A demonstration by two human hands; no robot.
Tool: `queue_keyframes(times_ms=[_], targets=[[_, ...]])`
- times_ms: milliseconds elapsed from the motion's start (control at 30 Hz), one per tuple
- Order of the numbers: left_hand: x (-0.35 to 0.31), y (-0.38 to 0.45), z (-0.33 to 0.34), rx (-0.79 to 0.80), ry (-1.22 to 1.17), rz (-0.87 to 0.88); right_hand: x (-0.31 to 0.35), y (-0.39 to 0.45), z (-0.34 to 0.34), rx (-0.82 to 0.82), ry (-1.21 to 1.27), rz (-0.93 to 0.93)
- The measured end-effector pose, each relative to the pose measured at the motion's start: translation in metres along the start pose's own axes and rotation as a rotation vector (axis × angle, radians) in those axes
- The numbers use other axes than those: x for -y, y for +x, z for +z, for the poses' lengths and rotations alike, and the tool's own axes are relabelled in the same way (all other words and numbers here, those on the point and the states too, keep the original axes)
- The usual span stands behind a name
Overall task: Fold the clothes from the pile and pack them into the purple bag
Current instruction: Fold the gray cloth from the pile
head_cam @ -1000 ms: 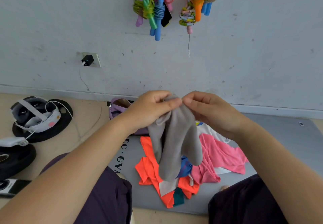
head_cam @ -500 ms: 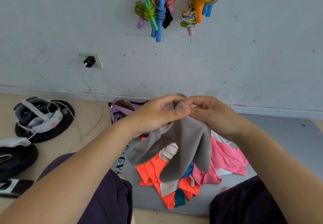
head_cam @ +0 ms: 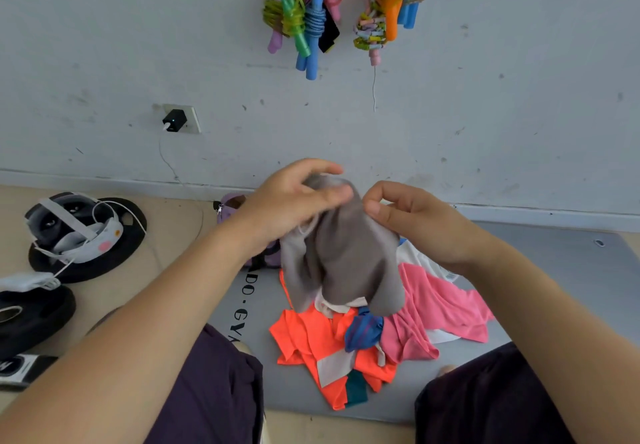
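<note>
A grey garment [head_cam: 346, 260] hangs bunched in the air above the pile. My left hand [head_cam: 291, 204] grips its top edge from the left, and my right hand [head_cam: 412, 222] pinches it from the right. Below lies the pile of clothes: an orange shirt [head_cam: 311, 339], a pink one [head_cam: 440, 308], a blue striped piece [head_cam: 363, 331] and white cloth. The purple bag [head_cam: 230, 206] stands by the wall behind my left hand, mostly hidden.
The pile rests on a grey mat [head_cam: 554, 270]. Black weight plates [head_cam: 104, 253] with a headset on top lie on the floor at left. A charger [head_cam: 175, 119] is plugged into the wall. Skipping ropes [head_cam: 304, 17] hang above. My legs flank the pile.
Both hands have risen a little with the grey garment and shifted their grip along its top edge. The cloth's left flap has swung in and now hangs straighter.
</note>
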State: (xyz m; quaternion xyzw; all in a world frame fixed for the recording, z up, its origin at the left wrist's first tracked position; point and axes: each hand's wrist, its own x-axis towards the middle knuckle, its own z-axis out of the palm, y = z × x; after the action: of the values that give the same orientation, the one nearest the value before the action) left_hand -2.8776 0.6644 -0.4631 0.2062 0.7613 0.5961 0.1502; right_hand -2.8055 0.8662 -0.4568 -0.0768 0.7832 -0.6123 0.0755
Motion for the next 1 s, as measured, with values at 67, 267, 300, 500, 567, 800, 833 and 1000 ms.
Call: queue_keyframes(times_ms=[67, 267, 300, 500, 567, 800, 833, 1000], targets=[[0.004, -0.004, 0.013, 0.241, -0.011, -0.012, 0.001, 0.001, 0.004, 0.017, 0.048, -0.011], [0.007, -0.002, 0.016, 0.086, 0.09, 0.048, -0.001, 0.004, 0.0, -0.028, 0.015, 0.004], [0.006, 0.0, 0.01, 0.019, 0.052, 0.041, -0.001, 0.004, -0.003, -0.016, 0.01, 0.02], [0.008, 0.007, -0.015, -0.251, -0.043, 0.007, -0.003, 0.0, -0.015, -0.025, -0.042, 0.037], [0.011, 0.008, -0.015, -0.243, -0.026, -0.088, -0.002, 0.002, -0.015, -0.098, -0.033, 0.031], [0.014, 0.006, -0.014, -0.099, -0.219, -0.181, -0.002, 0.002, -0.01, -0.147, 0.072, 0.054], [0.013, 0.005, -0.013, -0.108, -0.249, -0.161, -0.002, 0.001, -0.008, -0.117, 0.084, 0.056], [0.005, 0.001, -0.003, -0.057, -0.232, -0.096, 0.001, 0.0, 0.004, 0.023, 0.099, 0.094]])
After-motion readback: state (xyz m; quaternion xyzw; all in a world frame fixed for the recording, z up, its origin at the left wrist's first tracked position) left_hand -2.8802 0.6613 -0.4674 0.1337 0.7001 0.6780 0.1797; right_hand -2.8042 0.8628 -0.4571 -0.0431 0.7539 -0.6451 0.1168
